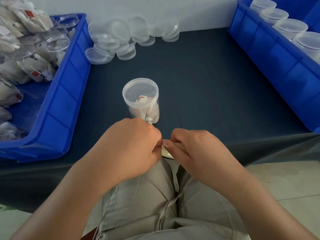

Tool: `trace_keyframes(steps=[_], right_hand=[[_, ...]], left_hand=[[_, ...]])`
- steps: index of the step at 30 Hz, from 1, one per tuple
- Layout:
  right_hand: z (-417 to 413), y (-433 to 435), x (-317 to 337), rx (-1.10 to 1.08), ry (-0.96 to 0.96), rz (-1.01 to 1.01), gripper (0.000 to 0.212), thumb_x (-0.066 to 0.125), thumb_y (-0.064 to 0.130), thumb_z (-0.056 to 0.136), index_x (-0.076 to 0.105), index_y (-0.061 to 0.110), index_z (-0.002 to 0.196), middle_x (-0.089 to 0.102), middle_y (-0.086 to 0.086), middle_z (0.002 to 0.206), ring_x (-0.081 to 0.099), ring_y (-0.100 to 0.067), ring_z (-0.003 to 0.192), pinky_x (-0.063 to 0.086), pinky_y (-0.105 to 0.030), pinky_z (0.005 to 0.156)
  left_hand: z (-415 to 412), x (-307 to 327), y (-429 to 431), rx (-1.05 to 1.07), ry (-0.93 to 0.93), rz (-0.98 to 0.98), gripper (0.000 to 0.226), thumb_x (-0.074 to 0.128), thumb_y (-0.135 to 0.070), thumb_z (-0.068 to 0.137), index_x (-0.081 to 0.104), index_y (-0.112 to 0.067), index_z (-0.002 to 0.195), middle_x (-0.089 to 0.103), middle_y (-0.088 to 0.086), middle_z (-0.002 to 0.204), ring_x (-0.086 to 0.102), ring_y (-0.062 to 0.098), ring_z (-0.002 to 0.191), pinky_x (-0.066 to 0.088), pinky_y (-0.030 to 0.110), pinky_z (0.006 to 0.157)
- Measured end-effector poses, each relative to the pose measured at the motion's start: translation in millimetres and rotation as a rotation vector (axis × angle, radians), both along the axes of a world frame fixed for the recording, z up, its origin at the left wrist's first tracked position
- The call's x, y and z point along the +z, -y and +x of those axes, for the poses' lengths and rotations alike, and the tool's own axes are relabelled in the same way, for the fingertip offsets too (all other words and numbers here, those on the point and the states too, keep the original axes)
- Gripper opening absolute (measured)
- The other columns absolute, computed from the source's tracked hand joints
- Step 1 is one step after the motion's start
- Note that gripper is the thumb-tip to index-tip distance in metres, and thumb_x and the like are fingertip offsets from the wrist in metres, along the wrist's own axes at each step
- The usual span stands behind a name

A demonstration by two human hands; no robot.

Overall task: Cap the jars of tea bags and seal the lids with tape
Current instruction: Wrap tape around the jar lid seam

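A clear jar of tea bags (143, 108) stands upright on the dark table, with its translucent lid (140, 91) on top. Just in front of it, near the table's front edge, my left hand (133, 146) is curled and pinches the end of a strip of tape. My right hand (195, 149) grips a pale roll of tape (167, 152), mostly hidden under its fingers. The fingertips of both hands meet at the tape. Neither hand touches the jar.
A pile of loose lids (121, 38) lies at the back of the table. The blue bin (57, 94) on the left holds open jars and tea bags. Another blue bin (277, 54) on the right holds capped jars (290, 26). My lap is below the table edge.
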State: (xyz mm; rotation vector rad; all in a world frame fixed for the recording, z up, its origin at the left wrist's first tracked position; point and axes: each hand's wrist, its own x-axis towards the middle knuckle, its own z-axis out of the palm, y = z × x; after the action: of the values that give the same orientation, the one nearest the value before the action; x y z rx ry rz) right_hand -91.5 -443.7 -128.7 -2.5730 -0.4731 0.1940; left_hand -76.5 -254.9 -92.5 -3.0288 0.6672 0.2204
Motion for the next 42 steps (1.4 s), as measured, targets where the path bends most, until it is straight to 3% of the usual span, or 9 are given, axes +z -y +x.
trace_keyframes(steps=[12, 16, 18, 20, 23, 26, 30, 35, 42], right_hand=[[0, 4, -3, -0.045, -0.024, 0.173, 0.044, 0.046, 0.058, 0.103, 0.048, 0.024, 0.075, 0.049, 0.002, 0.06, 0.046, -0.02, 0.059, 0.04, -0.04, 0.058], [-1, 5, -4, -0.1, -0.021, 0.292, 0.045, 0.046, 0.06, 0.1, 0.054, 0.022, 0.077, 0.06, 0.0, 0.064, 0.054, -0.02, 0.061, 0.044, -0.041, 0.057], [1, 7, -5, -0.097, -0.012, 0.304, 0.045, 0.047, 0.06, 0.1, 0.055, 0.023, 0.077, 0.058, 0.002, 0.063, 0.053, -0.018, 0.06, 0.041, -0.034, 0.054], [2, 7, -6, -0.089, -0.016, 0.312, 0.044, 0.049, 0.058, 0.101, 0.055, 0.022, 0.076, 0.054, 0.004, 0.06, 0.049, -0.015, 0.057, 0.037, -0.029, 0.052], [4, 7, -5, -0.11, -0.063, 0.352, 0.045, 0.05, 0.057, 0.102, 0.055, 0.023, 0.074, 0.064, 0.003, 0.067, 0.052, -0.015, 0.059, 0.041, -0.027, 0.055], [6, 6, -4, -0.122, -0.068, 0.341, 0.046, 0.048, 0.059, 0.101, 0.055, 0.023, 0.074, 0.065, 0.012, 0.068, 0.053, -0.01, 0.058, 0.042, -0.022, 0.055], [5, 3, -3, -0.11, -0.037, 0.275, 0.046, 0.046, 0.062, 0.1, 0.053, 0.024, 0.074, 0.054, 0.003, 0.059, 0.048, -0.015, 0.057, 0.038, -0.029, 0.053], [3, -1, -2, -0.076, -0.027, 0.213, 0.049, 0.043, 0.06, 0.1, 0.054, 0.018, 0.077, 0.059, -0.002, 0.064, 0.053, -0.022, 0.061, 0.042, -0.041, 0.058], [2, -1, -3, -0.016, -0.04, 0.14, 0.046, 0.045, 0.057, 0.106, 0.046, 0.022, 0.076, 0.05, 0.002, 0.062, 0.047, -0.019, 0.059, 0.04, -0.04, 0.058]], left_hand=[[-1, -10, -1, 0.053, 0.134, -0.092, 0.029, 0.057, -0.048, 0.097, 0.057, -0.027, 0.077, 0.056, -0.008, 0.07, 0.06, 0.019, 0.067, 0.046, 0.032, 0.059], [-4, -5, -12, 0.1, 0.105, -0.407, 0.017, 0.07, -0.047, 0.092, 0.079, -0.034, 0.087, 0.068, -0.017, 0.074, 0.067, 0.007, 0.071, 0.054, 0.032, 0.063], [-7, 0, -15, 0.058, 0.019, -0.465, 0.028, 0.064, -0.057, 0.092, 0.08, -0.033, 0.092, 0.071, -0.018, 0.079, 0.069, 0.003, 0.075, 0.058, 0.033, 0.068], [-10, -1, -13, -0.014, 0.033, -0.374, 0.031, 0.062, -0.055, 0.097, 0.078, -0.03, 0.09, 0.068, -0.013, 0.077, 0.065, 0.009, 0.073, 0.056, 0.037, 0.068], [-11, -1, -10, -0.018, 0.119, -0.272, 0.03, 0.058, -0.046, 0.102, 0.081, -0.028, 0.096, 0.073, -0.007, 0.083, 0.067, 0.019, 0.076, 0.054, 0.044, 0.069], [-13, 0, -7, -0.021, 0.142, -0.217, 0.034, 0.055, -0.043, 0.102, 0.081, -0.024, 0.09, 0.069, -0.005, 0.076, 0.066, 0.023, 0.069, 0.053, 0.042, 0.063], [-13, 1, -2, 0.01, 0.164, -0.126, 0.033, 0.054, -0.04, 0.105, 0.072, -0.023, 0.082, 0.051, -0.006, 0.067, 0.058, 0.024, 0.062, 0.044, 0.034, 0.058], [-13, 2, 1, 0.049, 0.117, 0.005, 0.032, 0.038, -0.041, 0.107, 0.056, -0.025, 0.086, 0.051, -0.004, 0.075, 0.055, 0.018, 0.071, 0.035, 0.031, 0.063], [-11, 2, 1, 0.016, 0.083, 0.103, 0.041, 0.033, -0.044, 0.109, 0.036, -0.024, 0.074, 0.046, -0.005, 0.075, 0.053, 0.018, 0.072, 0.031, 0.031, 0.06]])
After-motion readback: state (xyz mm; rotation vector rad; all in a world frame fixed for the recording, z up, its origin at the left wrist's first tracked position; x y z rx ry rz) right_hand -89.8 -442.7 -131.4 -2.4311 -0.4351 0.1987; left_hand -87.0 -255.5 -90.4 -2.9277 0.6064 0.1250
